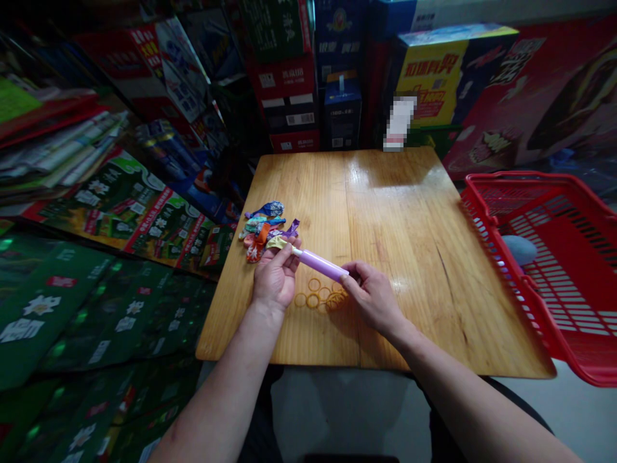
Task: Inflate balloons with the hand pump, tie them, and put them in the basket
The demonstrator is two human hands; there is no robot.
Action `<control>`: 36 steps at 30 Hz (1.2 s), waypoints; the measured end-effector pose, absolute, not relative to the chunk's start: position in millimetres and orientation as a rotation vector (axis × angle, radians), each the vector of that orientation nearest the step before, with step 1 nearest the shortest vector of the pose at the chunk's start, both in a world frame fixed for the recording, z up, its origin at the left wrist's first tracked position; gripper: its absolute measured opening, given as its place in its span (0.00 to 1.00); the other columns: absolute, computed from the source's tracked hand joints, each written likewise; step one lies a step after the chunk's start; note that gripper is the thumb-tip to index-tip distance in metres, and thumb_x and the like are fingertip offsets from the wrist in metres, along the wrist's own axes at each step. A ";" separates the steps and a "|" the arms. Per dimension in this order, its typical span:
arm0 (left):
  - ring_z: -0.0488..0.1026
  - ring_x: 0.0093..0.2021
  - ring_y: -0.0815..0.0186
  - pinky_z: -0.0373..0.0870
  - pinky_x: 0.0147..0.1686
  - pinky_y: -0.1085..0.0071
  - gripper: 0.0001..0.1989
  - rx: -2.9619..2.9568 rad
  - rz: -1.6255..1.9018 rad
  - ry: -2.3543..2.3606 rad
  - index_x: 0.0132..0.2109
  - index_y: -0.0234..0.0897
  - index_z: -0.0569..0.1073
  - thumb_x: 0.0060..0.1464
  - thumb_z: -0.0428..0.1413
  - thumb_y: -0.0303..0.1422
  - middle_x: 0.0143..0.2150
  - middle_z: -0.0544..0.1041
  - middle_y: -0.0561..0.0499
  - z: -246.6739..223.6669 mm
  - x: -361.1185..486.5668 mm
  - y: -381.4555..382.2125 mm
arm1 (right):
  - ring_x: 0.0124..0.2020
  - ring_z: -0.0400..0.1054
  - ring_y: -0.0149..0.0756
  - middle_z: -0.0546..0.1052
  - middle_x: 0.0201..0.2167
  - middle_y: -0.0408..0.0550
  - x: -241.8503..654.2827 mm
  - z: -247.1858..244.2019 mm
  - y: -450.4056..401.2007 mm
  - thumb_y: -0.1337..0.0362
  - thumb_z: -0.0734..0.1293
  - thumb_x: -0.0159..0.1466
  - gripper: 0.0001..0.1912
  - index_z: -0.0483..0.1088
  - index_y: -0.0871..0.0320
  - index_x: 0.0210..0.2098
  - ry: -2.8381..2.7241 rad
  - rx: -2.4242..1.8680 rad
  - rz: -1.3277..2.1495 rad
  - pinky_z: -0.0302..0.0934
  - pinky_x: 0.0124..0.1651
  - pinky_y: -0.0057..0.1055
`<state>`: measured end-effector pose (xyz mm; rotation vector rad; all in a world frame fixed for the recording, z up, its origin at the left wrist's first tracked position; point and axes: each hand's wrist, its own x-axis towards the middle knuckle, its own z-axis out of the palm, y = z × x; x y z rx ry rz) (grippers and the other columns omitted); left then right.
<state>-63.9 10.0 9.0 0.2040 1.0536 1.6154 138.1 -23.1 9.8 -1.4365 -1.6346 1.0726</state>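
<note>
A wooden surface (385,218) fills the centre, with a red basket (501,193) to the right. A lilac tube (318,264) slants down rightward between the hands. The right hand (371,297) grips its end, nearest; the left hand (277,276) grip pinches a yellow balloon (277,242) at its nozzle. Balloons (263,222) lie upper left, rubber bands (318,294) just below.
</note>
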 end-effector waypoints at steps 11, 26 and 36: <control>0.84 0.46 0.62 0.77 0.49 0.68 0.09 0.210 1.603 1.022 0.42 0.36 0.79 0.57 0.62 0.19 0.43 0.85 0.47 7.0 -63.5 8.7 | 0.33 0.69 0.37 0.77 0.33 0.46 133.9 6.6 -27.4 0.56 0.68 0.68 0.13 0.75 0.58 0.46 -1.657 -1.385 1.180 0.60 0.36 0.34; 0.79 0.38 0.69 0.74 0.46 0.69 0.12 0.235 1.512 0.937 0.38 0.37 0.78 0.47 0.71 0.23 0.36 0.81 0.54 5.3 -65.3 3.7 | 0.30 0.68 0.36 0.76 0.29 0.45 136.1 6.1 -25.1 0.56 0.69 0.66 0.11 0.76 0.58 0.41 -1.610 -1.423 1.156 0.59 0.33 0.33; 0.77 0.39 0.69 0.72 0.45 0.70 0.13 0.311 1.490 0.958 0.38 0.37 0.79 0.47 0.72 0.24 0.37 0.81 0.54 5.3 -67.1 2.3 | 0.33 0.69 0.36 0.77 0.33 0.46 139.4 5.5 -25.1 0.63 0.71 0.64 0.07 0.76 0.57 0.42 -1.733 -1.349 0.948 0.61 0.37 0.33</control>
